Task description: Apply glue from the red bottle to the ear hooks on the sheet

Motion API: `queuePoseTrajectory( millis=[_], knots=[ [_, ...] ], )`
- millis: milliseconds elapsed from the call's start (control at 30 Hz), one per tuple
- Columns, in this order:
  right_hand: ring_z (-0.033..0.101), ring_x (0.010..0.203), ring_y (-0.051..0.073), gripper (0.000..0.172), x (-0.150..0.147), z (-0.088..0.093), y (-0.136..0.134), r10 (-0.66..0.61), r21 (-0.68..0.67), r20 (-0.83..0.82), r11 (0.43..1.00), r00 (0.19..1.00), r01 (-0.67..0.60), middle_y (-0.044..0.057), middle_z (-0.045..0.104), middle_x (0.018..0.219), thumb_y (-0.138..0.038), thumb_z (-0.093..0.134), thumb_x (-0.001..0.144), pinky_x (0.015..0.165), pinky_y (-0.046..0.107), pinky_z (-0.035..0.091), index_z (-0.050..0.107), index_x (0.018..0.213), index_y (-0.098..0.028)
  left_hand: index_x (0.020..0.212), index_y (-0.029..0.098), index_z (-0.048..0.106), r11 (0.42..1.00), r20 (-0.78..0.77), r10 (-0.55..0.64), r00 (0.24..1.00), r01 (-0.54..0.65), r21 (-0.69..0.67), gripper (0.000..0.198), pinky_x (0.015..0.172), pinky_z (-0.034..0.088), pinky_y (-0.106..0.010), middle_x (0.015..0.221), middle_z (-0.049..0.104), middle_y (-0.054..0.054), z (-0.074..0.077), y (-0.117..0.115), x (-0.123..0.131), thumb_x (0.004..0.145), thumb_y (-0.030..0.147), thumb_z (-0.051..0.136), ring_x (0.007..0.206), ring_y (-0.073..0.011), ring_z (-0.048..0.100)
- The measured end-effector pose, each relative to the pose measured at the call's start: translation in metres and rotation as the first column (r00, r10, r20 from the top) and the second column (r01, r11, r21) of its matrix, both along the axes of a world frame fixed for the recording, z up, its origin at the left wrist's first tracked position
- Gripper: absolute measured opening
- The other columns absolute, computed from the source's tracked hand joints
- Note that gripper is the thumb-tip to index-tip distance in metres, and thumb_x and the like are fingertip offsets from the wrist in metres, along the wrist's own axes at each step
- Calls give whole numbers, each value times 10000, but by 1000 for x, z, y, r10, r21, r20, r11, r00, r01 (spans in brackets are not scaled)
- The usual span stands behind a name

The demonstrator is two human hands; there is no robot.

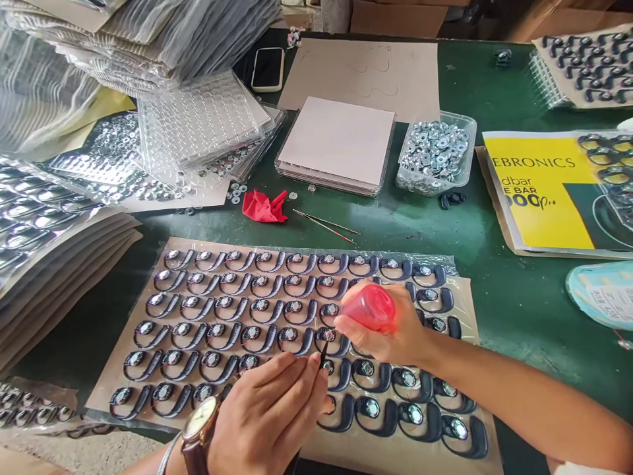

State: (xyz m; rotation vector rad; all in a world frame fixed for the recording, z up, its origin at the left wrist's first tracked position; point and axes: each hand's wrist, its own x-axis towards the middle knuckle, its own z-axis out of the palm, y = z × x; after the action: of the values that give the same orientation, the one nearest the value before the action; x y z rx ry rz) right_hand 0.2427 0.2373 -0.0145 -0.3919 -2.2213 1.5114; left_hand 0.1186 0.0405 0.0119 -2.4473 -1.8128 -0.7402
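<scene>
My right hand [403,333] is closed around a red squeeze bottle [368,307], held tilted over the middle of a card sheet [111,369]. My left hand [271,412], wearing a wristwatch [200,419], pinches a thin black pointed tool [324,355]. The tool's tip is at a black hook-shaped part [337,343] with a round silver piece, just below the bottle. The bottle's nozzle is mostly hidden by my fingers. Rows of similar hook-shaped parts [262,339] lie on the film-covered card, some hidden under my hands and right forearm.
Metal tweezers [327,225] and a red cloth scrap [264,206] lie beyond the sheet. Farther back are a clear tub of metal discs [435,153], stacked trays [336,142] and a phone [268,69]. Tall sheet piles [59,270] stand left; a yellow printed box panel [539,191] lies right.
</scene>
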Motion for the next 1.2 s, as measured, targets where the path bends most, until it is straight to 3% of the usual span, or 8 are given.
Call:
queuePoseTrajectory(
  millis=[133,367,500,733,1000,1200],
  knots=[
    [467,430,98,235,0,0,0,-8,19,-25,1000,1000,9,-40,525,486,-346,658,851,431,217,417,586,683,-198,1041,24,689,1000,6,-3,1000,3,-10,237,896,576,-356,1029,737,-143,1,1,-1,943,131,503,979,-247,714],
    [533,471,101,265,1,-4,-1,15,69,-24,998,1000,-13,1,625,604,-348,655,850,485,233,453,583,651,-190,1058,45,683,1000,-5,-12,1000,11,-28,253,928,575,-341,1039,737,-134,2,1,-3,955,143,474,989,-222,707],
    [534,467,100,278,1,-3,0,11,81,-53,997,999,-7,-1,622,597,-344,657,849,492,237,455,577,632,-190,1031,24,679,1000,59,-1,998,1,-16,272,874,580,-344,1009,739,-146,4,5,-5,965,141,442,938,-220,716],
    [571,505,111,282,1,-3,-1,34,82,-41,996,999,-30,9,649,623,-355,643,857,506,240,483,578,636,-194,1091,31,648,999,258,5,966,7,-46,266,795,591,-336,984,738,-147,2,9,-15,860,77,524,849,-206,722],
    [644,563,124,230,3,-9,-2,122,24,-101,993,987,-120,8,708,684,-408,704,843,567,238,526,632,822,-190,1051,146,655,981,496,186,848,-132,-142,229,649,541,-266,853,744,-51,5,20,-22,871,47,554,683,-131,682],
    [667,564,139,308,1,-10,-5,136,148,-165,983,977,-112,6,719,681,-440,745,805,570,263,524,621,917,-181,998,161,673,966,510,251,822,-180,-185,181,672,538,-269,846,743,-30,2,19,-23,877,66,578,680,-127,673]
  ],
)
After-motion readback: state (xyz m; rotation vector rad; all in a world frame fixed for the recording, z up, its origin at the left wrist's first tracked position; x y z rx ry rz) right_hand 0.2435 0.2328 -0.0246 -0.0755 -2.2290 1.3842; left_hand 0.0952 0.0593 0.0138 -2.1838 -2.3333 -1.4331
